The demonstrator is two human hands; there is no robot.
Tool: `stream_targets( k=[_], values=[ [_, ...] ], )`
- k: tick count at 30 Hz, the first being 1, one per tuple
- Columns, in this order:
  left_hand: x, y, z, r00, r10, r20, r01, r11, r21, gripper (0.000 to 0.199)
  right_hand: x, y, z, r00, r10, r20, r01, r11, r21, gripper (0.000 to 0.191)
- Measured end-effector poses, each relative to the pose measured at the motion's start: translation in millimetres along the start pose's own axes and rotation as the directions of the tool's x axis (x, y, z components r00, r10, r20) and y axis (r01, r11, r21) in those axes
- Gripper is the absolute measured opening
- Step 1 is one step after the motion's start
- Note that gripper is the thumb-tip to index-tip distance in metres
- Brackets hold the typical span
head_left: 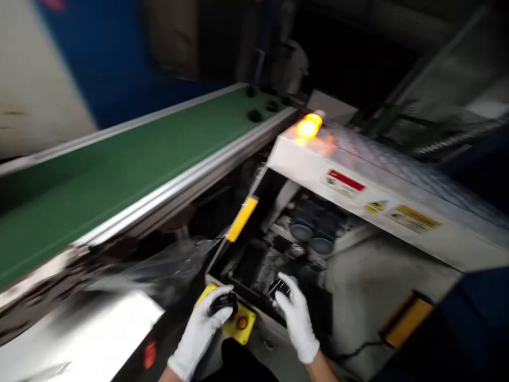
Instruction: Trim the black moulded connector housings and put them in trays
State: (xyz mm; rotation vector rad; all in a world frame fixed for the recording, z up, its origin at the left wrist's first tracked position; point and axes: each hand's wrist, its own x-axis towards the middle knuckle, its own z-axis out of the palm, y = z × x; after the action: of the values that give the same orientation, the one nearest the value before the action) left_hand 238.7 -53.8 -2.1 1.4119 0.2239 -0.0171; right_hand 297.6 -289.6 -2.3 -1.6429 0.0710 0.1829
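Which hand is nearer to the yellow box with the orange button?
Left. The left hand, gripping a black part, overlaps the left side of the yellow box in view; the right hand is off to its right, with a visible gap.

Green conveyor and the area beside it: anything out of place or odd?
Beside the green conveyor, what looks like clear plastic sheeting sits crumpled and loose, which looks untidy near machinery. Blur hides any finer damage.

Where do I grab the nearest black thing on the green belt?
I'd reach from above and pinch opposite sides of its outer edge. The black piece looks roundish and low on the flat green belt, though blur hides finer details.
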Motion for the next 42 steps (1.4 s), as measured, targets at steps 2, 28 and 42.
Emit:
stream_targets(
  k=[2,28,42],
  values=[
    [71.3,21.6,65.8,0.978,0.121,0.169,-0.13,0.991,0.044,0.035,42.3,-16.0,-65.7,0.97,-0.14,-0.198,0.117,0.985,-0.125,0.045],
    [214.5,-1.5,205.8,0.89,0.082,0.449,-0.131,0.988,0.079,0.036,186.3,-103.8,-86.7,0.984,-0.065,0.169,0.171,0.63,-0.757,0.047],
    [159.9,-11.3,166.5,0.972,-0.048,0.231,-0.028,0.949,0.314,0.033,182.5,-98.4,-111.0,0.949,0.178,0.259,0.167,0.411,-0.896,0.068]
  ],
)
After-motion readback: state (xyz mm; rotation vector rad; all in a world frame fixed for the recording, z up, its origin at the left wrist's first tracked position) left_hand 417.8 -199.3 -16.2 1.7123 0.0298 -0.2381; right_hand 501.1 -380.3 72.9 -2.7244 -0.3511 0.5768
